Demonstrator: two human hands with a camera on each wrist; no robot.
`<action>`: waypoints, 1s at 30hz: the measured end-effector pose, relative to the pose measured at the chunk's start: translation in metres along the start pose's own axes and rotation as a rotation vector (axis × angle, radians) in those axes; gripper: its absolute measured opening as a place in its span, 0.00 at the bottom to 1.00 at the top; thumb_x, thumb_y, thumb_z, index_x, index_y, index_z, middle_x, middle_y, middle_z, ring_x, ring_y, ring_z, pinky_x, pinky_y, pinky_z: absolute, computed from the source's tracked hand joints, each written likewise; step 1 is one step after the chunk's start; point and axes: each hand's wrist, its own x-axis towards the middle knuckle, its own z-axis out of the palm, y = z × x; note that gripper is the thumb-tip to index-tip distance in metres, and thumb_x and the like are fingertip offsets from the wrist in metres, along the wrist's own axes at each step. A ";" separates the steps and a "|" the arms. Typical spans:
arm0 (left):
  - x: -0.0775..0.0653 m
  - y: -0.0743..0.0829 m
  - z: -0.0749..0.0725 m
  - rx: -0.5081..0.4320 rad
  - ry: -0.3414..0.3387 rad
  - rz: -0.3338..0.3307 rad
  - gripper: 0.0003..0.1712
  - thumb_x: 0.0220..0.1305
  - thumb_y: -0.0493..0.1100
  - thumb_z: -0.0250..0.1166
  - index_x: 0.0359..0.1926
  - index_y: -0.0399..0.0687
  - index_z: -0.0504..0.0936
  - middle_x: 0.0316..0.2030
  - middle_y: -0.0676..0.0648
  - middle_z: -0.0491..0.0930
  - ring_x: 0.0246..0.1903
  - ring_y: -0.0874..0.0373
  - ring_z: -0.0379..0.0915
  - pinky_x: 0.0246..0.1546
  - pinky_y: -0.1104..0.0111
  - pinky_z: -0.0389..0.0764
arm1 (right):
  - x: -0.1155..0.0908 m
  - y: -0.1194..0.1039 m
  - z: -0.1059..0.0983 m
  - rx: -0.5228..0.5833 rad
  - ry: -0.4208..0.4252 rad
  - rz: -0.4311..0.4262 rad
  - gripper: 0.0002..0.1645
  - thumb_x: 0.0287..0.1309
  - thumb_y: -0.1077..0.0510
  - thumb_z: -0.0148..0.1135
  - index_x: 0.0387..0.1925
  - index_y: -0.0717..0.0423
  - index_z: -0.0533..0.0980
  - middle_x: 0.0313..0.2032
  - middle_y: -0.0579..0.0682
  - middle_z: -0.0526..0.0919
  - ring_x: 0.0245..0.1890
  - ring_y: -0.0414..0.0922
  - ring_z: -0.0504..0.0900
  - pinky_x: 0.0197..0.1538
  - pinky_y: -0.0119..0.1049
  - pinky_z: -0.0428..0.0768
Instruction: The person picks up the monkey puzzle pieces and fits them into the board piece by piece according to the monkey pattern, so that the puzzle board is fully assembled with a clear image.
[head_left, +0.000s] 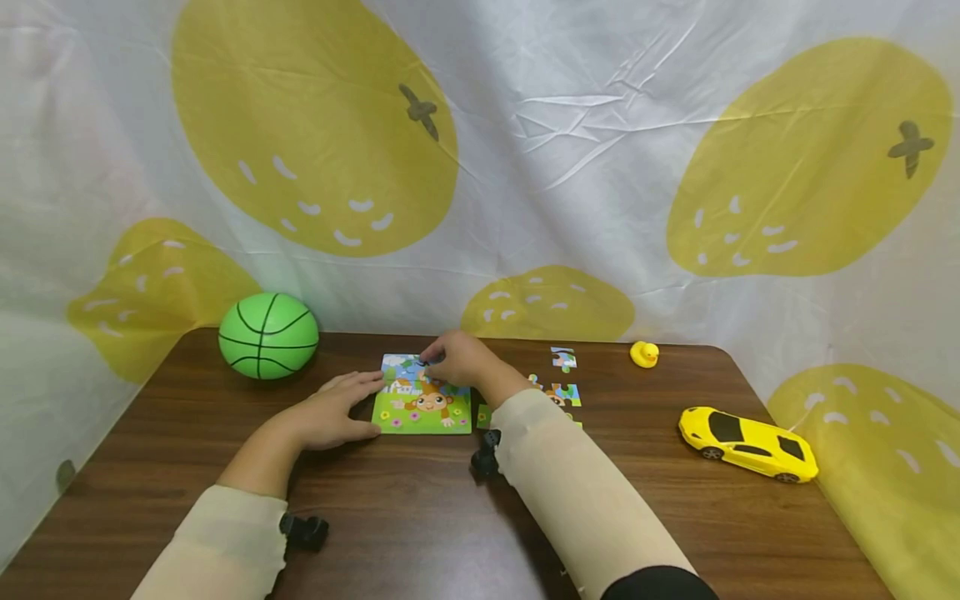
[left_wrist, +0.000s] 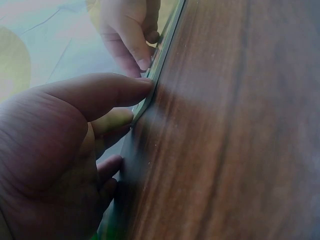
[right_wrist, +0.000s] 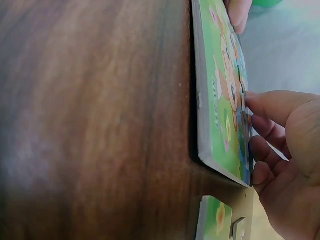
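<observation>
A flat jigsaw puzzle board (head_left: 423, 423) with a cartoon monkey on green ground lies on the table. My left hand (head_left: 330, 412) is at its left side, fingers extended; its thumb (left_wrist: 127, 89) touches the board's edge. Over the upper part of the board, my right hand (head_left: 459, 360) pinches a small puzzle piece (right_wrist: 243, 103) between thumb and fingers, low against the picture. Most of that piece is hidden by the fingers. Loose puzzle pieces (head_left: 564, 359) lie to the right of the board, some partly covered by the right forearm.
A green ball (head_left: 268, 335) sits at the table's back left. Toward the back right stands a yellow rubber duck (head_left: 644, 354), with a yellow toy car (head_left: 747, 444) nearer on the right. A lemon-print curtain (head_left: 555, 208) hangs behind the brown wooden table (head_left: 390, 517).
</observation>
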 end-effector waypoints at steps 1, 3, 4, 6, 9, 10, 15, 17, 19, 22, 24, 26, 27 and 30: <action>0.000 0.000 0.000 0.000 -0.001 0.000 0.47 0.70 0.58 0.69 0.82 0.45 0.65 0.85 0.42 0.57 0.84 0.29 0.43 0.80 0.29 0.50 | 0.000 0.000 0.000 0.004 -0.005 0.000 0.17 0.71 0.55 0.70 0.58 0.50 0.88 0.59 0.51 0.87 0.58 0.49 0.85 0.62 0.45 0.85; 0.000 0.000 0.000 0.001 -0.002 -0.001 0.47 0.70 0.58 0.69 0.82 0.45 0.65 0.85 0.42 0.57 0.84 0.29 0.43 0.80 0.29 0.50 | 0.000 0.000 0.000 -0.001 -0.011 0.000 0.17 0.71 0.54 0.70 0.59 0.50 0.88 0.60 0.51 0.86 0.60 0.49 0.84 0.64 0.46 0.84; 0.000 0.000 0.000 0.000 -0.003 -0.001 0.47 0.71 0.58 0.69 0.82 0.45 0.65 0.85 0.42 0.57 0.84 0.29 0.43 0.80 0.29 0.50 | 0.000 0.000 0.001 -0.002 -0.016 0.001 0.18 0.71 0.54 0.69 0.59 0.49 0.87 0.61 0.51 0.85 0.61 0.50 0.83 0.64 0.46 0.84; 0.000 0.000 0.000 -0.001 -0.004 -0.001 0.47 0.71 0.58 0.69 0.82 0.45 0.65 0.85 0.42 0.56 0.84 0.29 0.43 0.80 0.29 0.50 | 0.000 -0.001 0.001 -0.010 -0.022 0.001 0.18 0.72 0.54 0.69 0.60 0.49 0.87 0.62 0.52 0.83 0.63 0.51 0.81 0.66 0.48 0.82; -0.001 0.000 -0.001 -0.002 -0.004 0.000 0.47 0.71 0.58 0.69 0.82 0.44 0.64 0.85 0.42 0.56 0.84 0.29 0.43 0.80 0.29 0.49 | 0.001 -0.001 0.002 -0.024 -0.028 0.004 0.18 0.73 0.53 0.68 0.60 0.47 0.87 0.63 0.51 0.82 0.64 0.51 0.80 0.67 0.48 0.82; -0.001 0.001 -0.001 -0.002 -0.003 0.001 0.47 0.71 0.58 0.69 0.82 0.44 0.64 0.85 0.41 0.56 0.84 0.29 0.43 0.80 0.29 0.49 | 0.001 -0.002 0.002 -0.024 -0.032 0.006 0.18 0.73 0.53 0.68 0.61 0.47 0.87 0.63 0.51 0.82 0.63 0.51 0.81 0.66 0.48 0.82; -0.002 0.002 -0.002 -0.007 -0.005 0.000 0.47 0.71 0.57 0.69 0.82 0.44 0.64 0.85 0.41 0.56 0.84 0.28 0.43 0.80 0.28 0.49 | 0.003 -0.002 0.002 -0.006 -0.052 0.014 0.18 0.74 0.53 0.67 0.61 0.45 0.87 0.63 0.50 0.82 0.51 0.46 0.85 0.56 0.43 0.85; -0.002 0.003 -0.002 -0.007 -0.006 -0.001 0.47 0.71 0.57 0.69 0.82 0.44 0.64 0.85 0.41 0.56 0.84 0.28 0.43 0.80 0.28 0.49 | 0.004 -0.003 0.002 0.004 -0.060 0.019 0.18 0.75 0.53 0.66 0.62 0.45 0.86 0.64 0.50 0.81 0.46 0.43 0.85 0.53 0.41 0.85; -0.002 0.003 -0.003 -0.008 -0.005 -0.002 0.47 0.71 0.57 0.69 0.82 0.43 0.64 0.85 0.41 0.56 0.84 0.28 0.43 0.80 0.29 0.49 | 0.005 -0.003 0.002 0.009 -0.063 0.021 0.18 0.75 0.53 0.66 0.62 0.45 0.86 0.65 0.50 0.80 0.43 0.43 0.86 0.52 0.41 0.85; -0.002 0.003 -0.003 -0.010 -0.005 -0.005 0.47 0.71 0.57 0.69 0.82 0.44 0.64 0.85 0.41 0.56 0.84 0.29 0.43 0.80 0.29 0.49 | 0.006 -0.003 0.002 0.010 -0.053 0.019 0.18 0.75 0.53 0.66 0.62 0.45 0.86 0.65 0.50 0.80 0.46 0.43 0.85 0.55 0.42 0.85; -0.002 0.002 -0.003 -0.010 -0.005 -0.006 0.47 0.71 0.57 0.69 0.82 0.44 0.64 0.85 0.41 0.56 0.84 0.29 0.43 0.80 0.29 0.49 | 0.006 -0.003 0.002 0.011 -0.043 0.014 0.18 0.74 0.53 0.67 0.62 0.45 0.86 0.64 0.50 0.81 0.49 0.44 0.84 0.58 0.44 0.85; -0.001 0.001 -0.003 -0.008 -0.005 -0.004 0.47 0.71 0.57 0.69 0.82 0.44 0.64 0.85 0.41 0.56 0.84 0.29 0.43 0.80 0.29 0.49 | 0.005 -0.003 0.001 0.028 -0.034 0.011 0.20 0.74 0.53 0.68 0.63 0.48 0.86 0.62 0.50 0.83 0.51 0.46 0.85 0.59 0.45 0.85; -0.001 0.001 -0.002 -0.007 -0.005 -0.003 0.47 0.71 0.57 0.69 0.82 0.44 0.64 0.85 0.41 0.56 0.84 0.29 0.43 0.80 0.29 0.49 | 0.005 -0.002 0.001 0.035 -0.029 0.007 0.20 0.73 0.52 0.68 0.63 0.49 0.85 0.61 0.50 0.84 0.52 0.46 0.85 0.60 0.46 0.85; -0.001 0.000 -0.001 -0.001 -0.001 0.005 0.46 0.71 0.57 0.69 0.82 0.45 0.65 0.85 0.41 0.56 0.84 0.29 0.43 0.80 0.29 0.50 | 0.000 0.003 -0.003 0.064 -0.011 -0.016 0.22 0.74 0.53 0.67 0.66 0.51 0.83 0.59 0.51 0.86 0.54 0.47 0.86 0.60 0.46 0.86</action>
